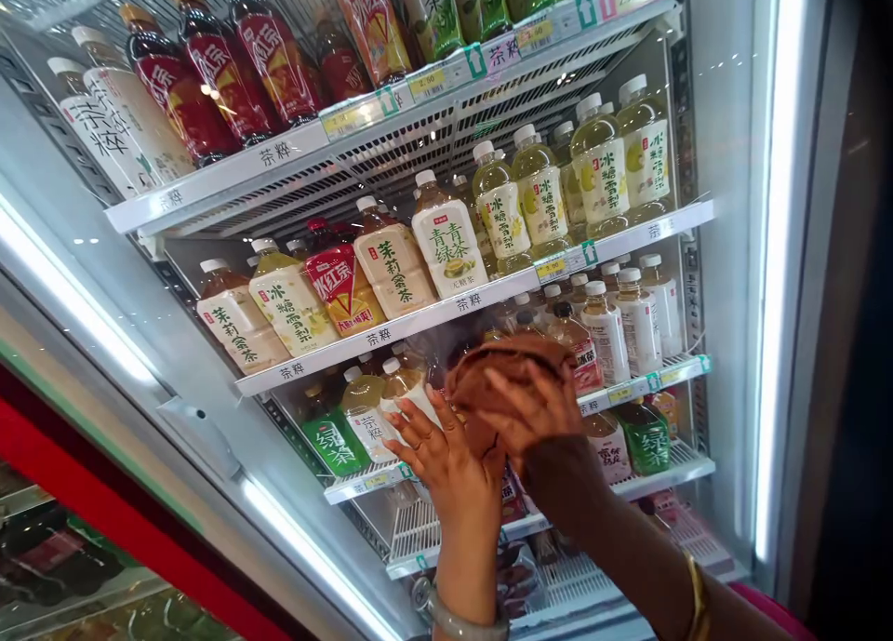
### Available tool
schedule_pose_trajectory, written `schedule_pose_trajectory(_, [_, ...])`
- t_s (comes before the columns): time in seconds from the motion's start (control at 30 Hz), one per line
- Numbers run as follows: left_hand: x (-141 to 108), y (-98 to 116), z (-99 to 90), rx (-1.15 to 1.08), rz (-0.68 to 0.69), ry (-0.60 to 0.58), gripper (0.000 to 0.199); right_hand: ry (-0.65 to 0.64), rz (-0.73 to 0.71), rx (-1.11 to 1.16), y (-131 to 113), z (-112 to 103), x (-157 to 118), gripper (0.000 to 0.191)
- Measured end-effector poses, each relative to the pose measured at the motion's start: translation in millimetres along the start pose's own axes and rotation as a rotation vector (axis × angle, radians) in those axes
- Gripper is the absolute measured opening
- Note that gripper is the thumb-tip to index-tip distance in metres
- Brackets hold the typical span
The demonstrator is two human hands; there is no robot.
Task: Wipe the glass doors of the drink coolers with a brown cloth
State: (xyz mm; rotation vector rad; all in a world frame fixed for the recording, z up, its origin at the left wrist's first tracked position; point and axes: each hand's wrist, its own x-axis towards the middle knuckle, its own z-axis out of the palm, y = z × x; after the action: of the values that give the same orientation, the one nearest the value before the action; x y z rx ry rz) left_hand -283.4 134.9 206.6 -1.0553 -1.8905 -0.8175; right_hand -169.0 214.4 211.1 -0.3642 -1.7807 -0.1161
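My right hand (540, 404) has its fingers over a bunched brown cloth (509, 371), holding it in front of the lower bottle shelves. A gold bangle (698, 594) circles that wrist. Just to the left, my left hand (446, 450) is raised with its fingers spread and nothing held in them. It wears rings and a pale bracelet (467, 618). Its fingertips overlap a white-labelled bottle (366, 418) in view; whether they touch a pane or only hover, I cannot tell. The cloth and hands hide part of the bottles behind them.
A lit drinks cooler with several shelves (481, 297) of bottled tea and pear drinks fills the view. Bright light strips (774, 250) run along both sides. A red frame edge (104, 520) crosses the lower left, with more bottles below it.
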Motion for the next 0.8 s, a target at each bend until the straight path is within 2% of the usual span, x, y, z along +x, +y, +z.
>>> schedule_pose_trajectory(0.1, [-3.7, -1.3, 2.0, -0.003, 0.007, 0.010, 0.101, -0.033, -0.112, 0.055, 11.8, -3.8, -28.6, 0.029])
schedule_pose_trajectory(0.17, [-2.4, -2.3, 4.2, 0.019, 0.021, 0.041, 0.093, -0.035, -0.105, 0.054, 26.9, -10.9, -37.5, 0.026])
schedule_pose_trajectory(0.27, [-1.3, -3.2, 7.7, 0.026, 0.053, 0.064, 0.092, -0.018, 0.008, 0.034, 37.9, -17.9, -25.6, 0.035])
schedule_pose_trajectory(0.33, [-4.3, -4.2, 10.6, 0.007, 0.050, 0.068, 0.091, 0.009, 0.068, 0.029, 32.1, -15.9, -11.8, 0.040])
schedule_pose_trajectory(0.4, [-10.2, -5.6, 14.9, -0.033, 0.040, 0.064, 0.091, 0.008, 0.056, 0.024, 20.8, -10.0, -6.1, 0.043])
schedule_pose_trajectory(0.5, [-19.2, -6.9, 24.6, -0.075, 0.050, 0.113, 0.092, -0.034, -0.066, 0.045, 12.4, -3.0, -22.1, 0.034])
schedule_pose_trajectory(0.6, [-21.0, -3.8, 33.1, -0.025, 0.024, 0.199, 0.084, -0.061, -0.132, 0.055, 27.1, -7.8, -48.1, 0.029])
schedule_pose_trajectory(0.7, [-17.7, 2.6, 35.8, 0.019, 0.004, 0.233, 0.080, -0.077, -0.095, 0.019, 47.7, -20.2, -52.3, 0.035])
schedule_pose_trajectory(0.8, [-16.2, 5.6, 36.2, 0.025, 0.005, 0.239, 0.079, -0.028, 0.002, 0.025, 48.4, -23.1, -35.7, 0.038])
